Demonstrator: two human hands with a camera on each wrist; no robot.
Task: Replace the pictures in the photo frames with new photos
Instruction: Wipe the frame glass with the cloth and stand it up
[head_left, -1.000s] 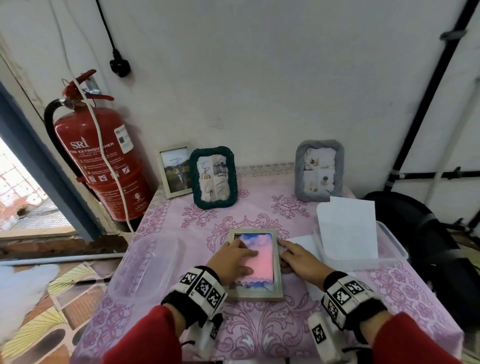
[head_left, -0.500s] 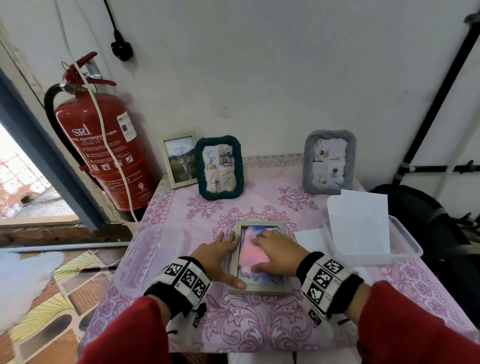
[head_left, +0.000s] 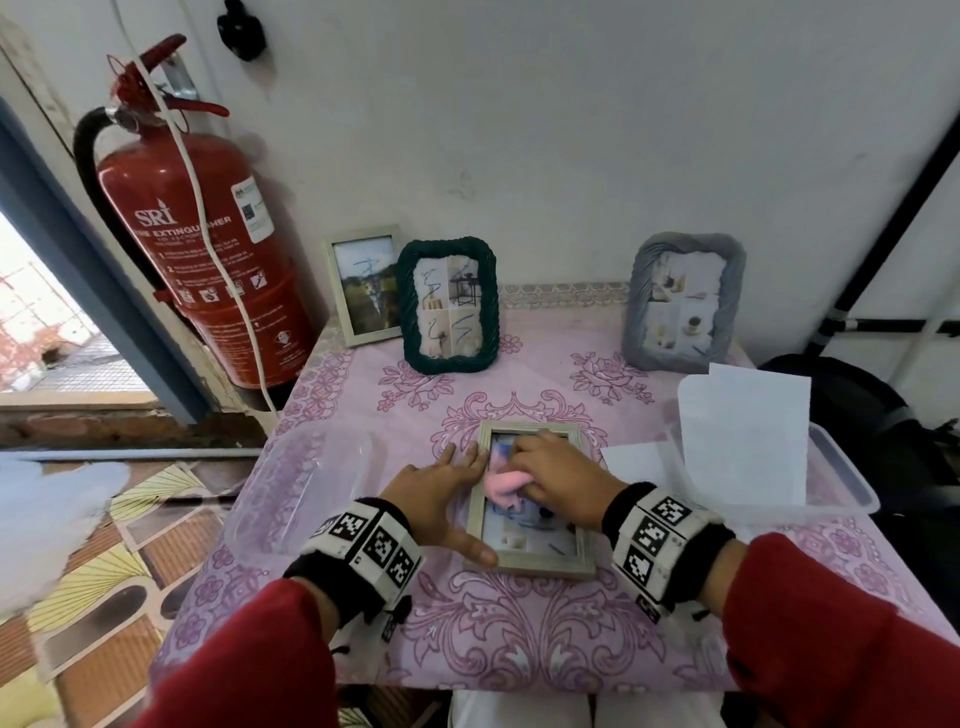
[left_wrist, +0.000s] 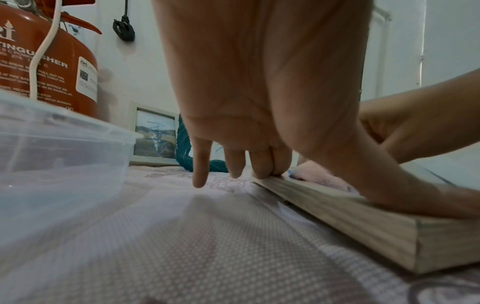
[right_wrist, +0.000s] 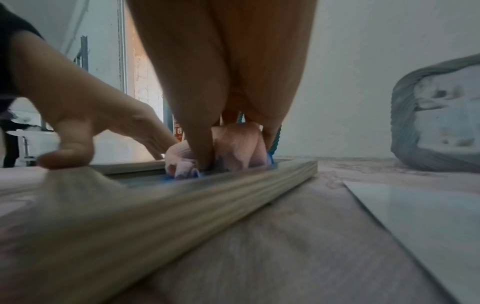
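Small table covered with a pink floral-patterned tablecloth (head_left: 519, 639). Flat near its centre lies a pale wooden photo frame (head_left: 530, 564). Standing along the far edge: a small light-wood frame with a landscape photo (head_left: 363, 286), a dark green woven frame (head_left: 449, 306) just beside it, and a grey woven frame (head_left: 683, 301) well apart. Clear plastic container (head_left: 296, 488) at left; another clear plastic container (head_left: 841, 488) at right, holding white sheets (head_left: 743, 441). A white sheet (head_left: 636, 460) lies flat between the wooden frame and the right container.
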